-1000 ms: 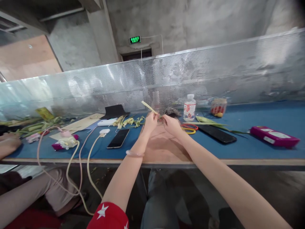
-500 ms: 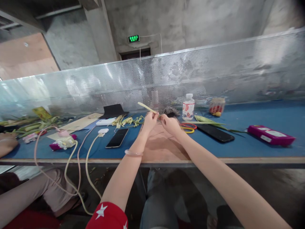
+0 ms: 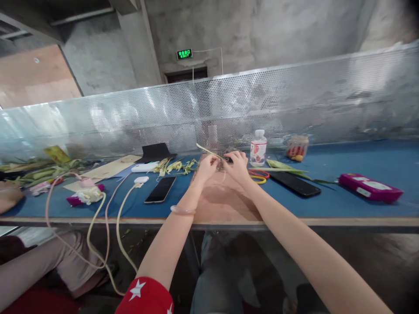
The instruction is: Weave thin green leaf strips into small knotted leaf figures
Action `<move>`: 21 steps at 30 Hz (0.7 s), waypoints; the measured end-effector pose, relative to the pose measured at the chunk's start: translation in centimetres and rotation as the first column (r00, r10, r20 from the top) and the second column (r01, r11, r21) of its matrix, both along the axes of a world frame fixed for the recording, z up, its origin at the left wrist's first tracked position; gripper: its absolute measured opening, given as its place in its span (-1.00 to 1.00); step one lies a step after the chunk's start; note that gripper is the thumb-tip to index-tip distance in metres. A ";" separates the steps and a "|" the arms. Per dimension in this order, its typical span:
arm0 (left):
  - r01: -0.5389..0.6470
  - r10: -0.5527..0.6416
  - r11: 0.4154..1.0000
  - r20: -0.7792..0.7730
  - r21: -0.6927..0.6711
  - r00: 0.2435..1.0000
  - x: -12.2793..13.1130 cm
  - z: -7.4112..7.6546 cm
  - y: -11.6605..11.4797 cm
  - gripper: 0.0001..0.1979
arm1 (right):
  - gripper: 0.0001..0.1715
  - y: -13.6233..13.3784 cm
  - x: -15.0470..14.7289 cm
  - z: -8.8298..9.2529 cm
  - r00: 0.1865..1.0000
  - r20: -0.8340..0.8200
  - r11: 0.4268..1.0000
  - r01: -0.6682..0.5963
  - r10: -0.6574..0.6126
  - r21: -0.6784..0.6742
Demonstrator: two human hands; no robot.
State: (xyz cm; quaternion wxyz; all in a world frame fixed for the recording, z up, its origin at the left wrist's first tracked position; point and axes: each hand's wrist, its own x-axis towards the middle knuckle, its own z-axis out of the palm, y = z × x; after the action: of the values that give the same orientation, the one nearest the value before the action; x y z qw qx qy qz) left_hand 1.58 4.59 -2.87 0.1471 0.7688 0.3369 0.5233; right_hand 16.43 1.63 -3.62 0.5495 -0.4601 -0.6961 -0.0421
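My left hand (image 3: 207, 166) is closed on a thin pale green leaf strip (image 3: 207, 150) that sticks up to the left. My right hand (image 3: 237, 165) has its fingers pinched on the same small bundle of strip and dark fibres (image 3: 226, 159) between the two hands. Both hands hover over a brown board (image 3: 222, 200) on the blue table (image 3: 360, 209). A clear bangle (image 3: 182, 210) rings my left wrist.
A black phone (image 3: 160, 189), a white charger with cables (image 3: 141, 179) and leaf scraps (image 3: 176, 165) lie left. A bottle (image 3: 258, 148), a jar (image 3: 297, 147), red and yellow rings (image 3: 258, 175), another phone (image 3: 294, 183) and a pink box (image 3: 370, 187) lie right. Another person's hand (image 3: 8, 196) rests at far left. Perforated metal screen (image 3: 294, 100) behind.
My right hand has moved up and away from me, fingers now over the dark fibres. The leaf strip in my left hand has tilted lower.
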 end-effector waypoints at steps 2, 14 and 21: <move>-0.001 0.001 1.000 -0.017 0.014 1.000 -0.1 0.0 0.0 -0.92 | -0.69 0.3 0.1 0.0 0.996 -0.040 0.996 -0.079 0.077 -0.048; 0.021 -0.022 1.000 0.036 0.011 0.999 0.1 -0.3 0.1 -0.93 | -0.62 1.4 0.1 -0.4 0.818 -0.386 0.849 -0.510 0.427 -0.141; 0.081 -0.075 0.994 0.084 -0.067 0.994 0.3 0.0 0.0 -0.92 | -0.63 1.7 0.3 -0.5 0.800 -0.438 0.858 -0.502 0.411 -0.110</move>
State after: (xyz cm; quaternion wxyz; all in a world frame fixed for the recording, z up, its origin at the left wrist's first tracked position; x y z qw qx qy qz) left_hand 1.87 4.62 -2.85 0.2079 0.7538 0.3184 0.5359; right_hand 16.69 3.31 -4.12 0.6188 -0.3342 -0.6599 0.2643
